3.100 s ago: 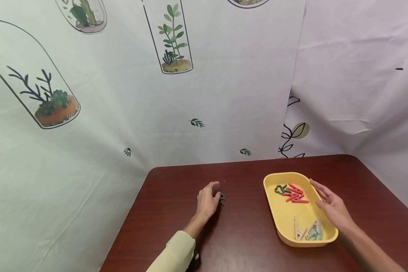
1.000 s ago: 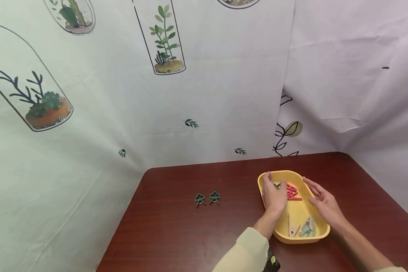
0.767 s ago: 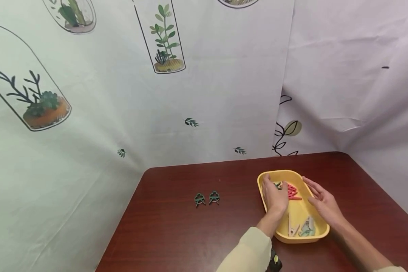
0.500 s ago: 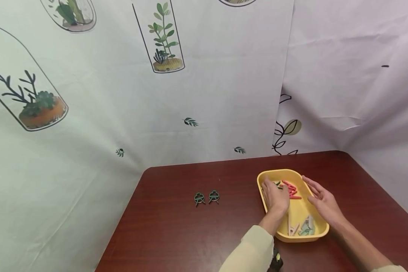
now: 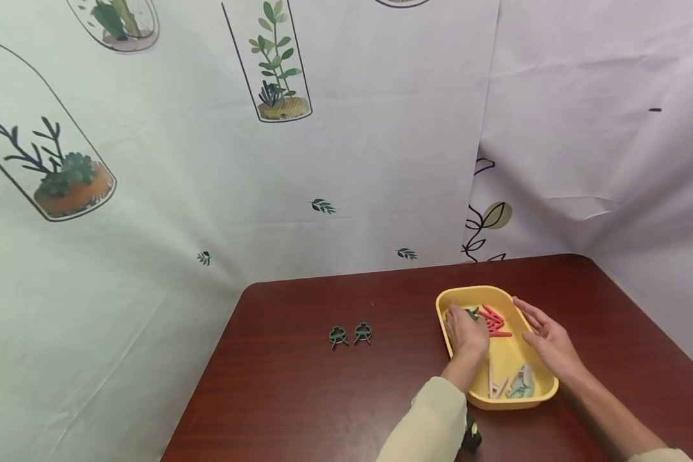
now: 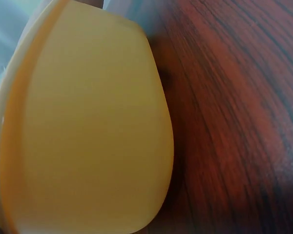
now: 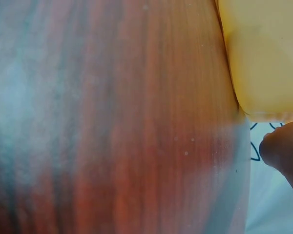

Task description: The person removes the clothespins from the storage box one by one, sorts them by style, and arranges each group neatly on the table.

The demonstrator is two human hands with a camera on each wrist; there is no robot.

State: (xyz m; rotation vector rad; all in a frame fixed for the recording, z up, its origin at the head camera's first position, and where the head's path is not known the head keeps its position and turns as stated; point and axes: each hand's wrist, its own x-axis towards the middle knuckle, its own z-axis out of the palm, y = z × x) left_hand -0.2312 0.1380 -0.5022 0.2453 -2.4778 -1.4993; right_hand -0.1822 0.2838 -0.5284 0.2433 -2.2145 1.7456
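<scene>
In the head view my left hand reaches down into the left side of a yellow plastic tray. Its fingertips are lowered and mostly hidden, close beside a dark green clip that is partly covered; I cannot tell whether the fingers grip it. Red clothespins lie just right of that hand. My right hand rests at the tray's right rim, fingers extended along it and thumb over the edge. The left wrist view has the tray's outer wall; in the right wrist view a finger shows beside the tray.
Two dark green clips stand side by side on the brown table, left of the tray. At the tray's near end lie a pale clothespin and a pale green clip. A printed cloth hangs behind the table.
My left hand has gone from the table, where a second green clip now stands, rightward into the tray. There its fingers have dipped lower and drawn together. The right hand has stayed at the rim.
</scene>
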